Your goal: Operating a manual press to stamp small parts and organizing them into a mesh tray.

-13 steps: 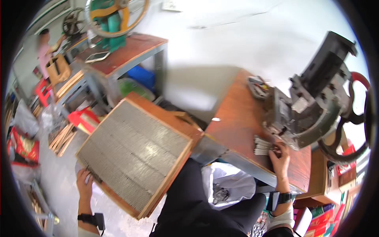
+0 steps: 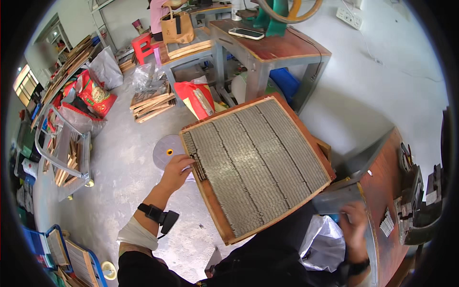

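A square wooden tray (image 2: 208,206) in front of me is filled with tight rows of small grey metal pieces (image 2: 248,158), with dark lines between the bands. My left hand (image 2: 175,173) is at the tray's left edge, fingertips pressed together against a short dark row of pieces (image 2: 198,167); whether a piece is between them is hidden. Between the tray and the right-hand bench (image 2: 387,191), my right hand (image 2: 354,224) hangs smeared by motion, fingers bent. On that bench lies a small block of light metal pieces (image 2: 386,222), apart from the hand, beside a dark machine (image 2: 416,210).
A white plastic bag (image 2: 325,241) hangs open below my right hand. Behind the tray stands a red-topped table (image 2: 272,45) with a phone (image 2: 246,33). Stacked wooden frames (image 2: 153,103), a red stool (image 2: 142,45) and a metal cart (image 2: 79,158) are at left; a person (image 2: 158,16) is beyond.
My view has swung left. My right hand has come away from the metal pieces by the machine, back toward the tray. My left hand stays at the tray's left edge.
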Action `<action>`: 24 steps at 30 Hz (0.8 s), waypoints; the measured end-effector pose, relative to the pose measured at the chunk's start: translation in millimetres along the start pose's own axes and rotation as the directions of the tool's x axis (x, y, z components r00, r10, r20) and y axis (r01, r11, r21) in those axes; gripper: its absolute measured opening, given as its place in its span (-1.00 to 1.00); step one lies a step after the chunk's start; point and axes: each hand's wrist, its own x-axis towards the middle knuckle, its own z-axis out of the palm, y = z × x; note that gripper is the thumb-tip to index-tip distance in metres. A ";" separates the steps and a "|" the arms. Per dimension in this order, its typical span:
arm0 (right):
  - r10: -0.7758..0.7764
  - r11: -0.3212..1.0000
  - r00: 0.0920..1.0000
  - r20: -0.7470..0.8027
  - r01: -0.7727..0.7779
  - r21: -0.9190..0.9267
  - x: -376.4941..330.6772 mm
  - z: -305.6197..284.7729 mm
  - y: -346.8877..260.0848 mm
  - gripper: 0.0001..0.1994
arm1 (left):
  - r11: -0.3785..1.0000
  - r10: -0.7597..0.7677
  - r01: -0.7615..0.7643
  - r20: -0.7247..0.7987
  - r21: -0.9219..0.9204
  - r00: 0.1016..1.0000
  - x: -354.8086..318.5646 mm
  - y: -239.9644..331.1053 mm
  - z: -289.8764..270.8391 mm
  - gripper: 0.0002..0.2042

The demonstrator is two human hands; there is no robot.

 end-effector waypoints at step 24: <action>-0.309 0.951 0.903 0.300 0.291 0.104 95.0 297.8 -174.0 -0.94 | 0.976 0.217 -0.205 0.214 -0.076 0.953 32.8 -14.6 -9.4 -0.80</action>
